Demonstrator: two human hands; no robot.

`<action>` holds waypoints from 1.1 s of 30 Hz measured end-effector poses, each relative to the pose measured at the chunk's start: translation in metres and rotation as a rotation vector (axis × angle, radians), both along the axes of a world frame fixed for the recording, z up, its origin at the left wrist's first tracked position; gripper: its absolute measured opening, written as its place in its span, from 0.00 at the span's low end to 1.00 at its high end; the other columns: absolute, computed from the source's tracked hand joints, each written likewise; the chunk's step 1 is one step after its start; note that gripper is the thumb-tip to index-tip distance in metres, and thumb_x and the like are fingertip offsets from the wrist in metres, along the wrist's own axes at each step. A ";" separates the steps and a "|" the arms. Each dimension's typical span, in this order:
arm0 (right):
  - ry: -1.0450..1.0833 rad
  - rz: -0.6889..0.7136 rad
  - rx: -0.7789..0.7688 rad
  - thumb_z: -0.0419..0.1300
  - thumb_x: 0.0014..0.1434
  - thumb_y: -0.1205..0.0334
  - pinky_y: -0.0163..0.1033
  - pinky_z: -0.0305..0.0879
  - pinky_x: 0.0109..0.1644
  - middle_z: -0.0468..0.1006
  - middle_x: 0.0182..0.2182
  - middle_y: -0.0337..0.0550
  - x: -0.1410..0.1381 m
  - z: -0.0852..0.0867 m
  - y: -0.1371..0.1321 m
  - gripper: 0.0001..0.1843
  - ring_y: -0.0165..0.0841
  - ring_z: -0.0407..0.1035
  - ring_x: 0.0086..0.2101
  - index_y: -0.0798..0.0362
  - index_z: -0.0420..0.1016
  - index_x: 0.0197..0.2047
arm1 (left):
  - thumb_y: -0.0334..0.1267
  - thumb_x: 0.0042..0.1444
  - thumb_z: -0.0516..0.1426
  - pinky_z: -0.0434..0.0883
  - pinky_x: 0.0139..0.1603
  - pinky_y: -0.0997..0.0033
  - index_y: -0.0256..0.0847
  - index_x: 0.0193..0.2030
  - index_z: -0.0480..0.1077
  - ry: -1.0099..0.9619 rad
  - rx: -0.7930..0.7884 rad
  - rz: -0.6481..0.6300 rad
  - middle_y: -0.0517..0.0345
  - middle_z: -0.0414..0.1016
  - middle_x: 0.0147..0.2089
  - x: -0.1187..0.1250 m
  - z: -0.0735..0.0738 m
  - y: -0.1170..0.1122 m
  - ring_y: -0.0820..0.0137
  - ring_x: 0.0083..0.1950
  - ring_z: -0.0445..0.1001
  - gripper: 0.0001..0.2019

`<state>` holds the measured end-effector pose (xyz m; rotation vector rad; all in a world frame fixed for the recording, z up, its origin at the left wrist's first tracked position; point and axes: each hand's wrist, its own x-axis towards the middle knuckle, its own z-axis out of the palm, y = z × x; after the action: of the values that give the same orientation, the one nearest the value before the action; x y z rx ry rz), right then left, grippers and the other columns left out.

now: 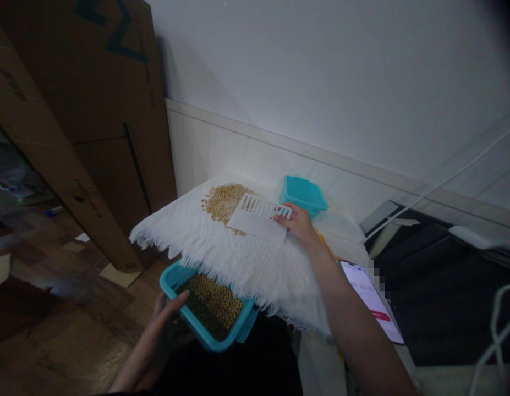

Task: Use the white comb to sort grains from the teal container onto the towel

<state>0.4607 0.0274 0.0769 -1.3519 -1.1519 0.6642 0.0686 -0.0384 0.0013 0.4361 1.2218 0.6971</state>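
Observation:
My left hand (166,313) grips the near left side of a turquoise plastic container (215,345), thumb over its rim, just below the fringed edge of a white cloth (263,275). Inside lie yellowish soybeans (215,300) and a darker patch that looks like small green beans or shadow. In my right hand (298,224) is a flat white plastic scraper (257,223) with a row of slots, pinched at its right end. The scraper lies low over the cloth, at the right edge of a loose heap of soybeans (221,201), partly covering it.
A second turquoise container (305,192) stands at the back by the wall, with a clear lid (343,225) beside it. A lit phone (372,302) rests at the right. Large cardboard boxes (114,99) rise on the left. A white cable (444,187) crosses at the right.

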 end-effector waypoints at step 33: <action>-0.263 -0.029 0.071 0.78 0.51 0.41 0.43 0.78 0.37 0.89 0.36 0.45 -0.056 0.017 -0.022 0.25 0.42 0.82 0.33 0.50 0.85 0.45 | 0.52 0.49 0.79 0.87 0.48 0.45 0.58 0.77 0.59 -0.024 0.005 0.005 0.44 0.84 0.57 0.001 0.005 -0.007 0.45 0.52 0.89 0.53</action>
<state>0.4052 0.0057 0.0935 -1.4215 -1.3490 0.4283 0.0693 -0.0453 0.0064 0.4280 1.1995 0.7072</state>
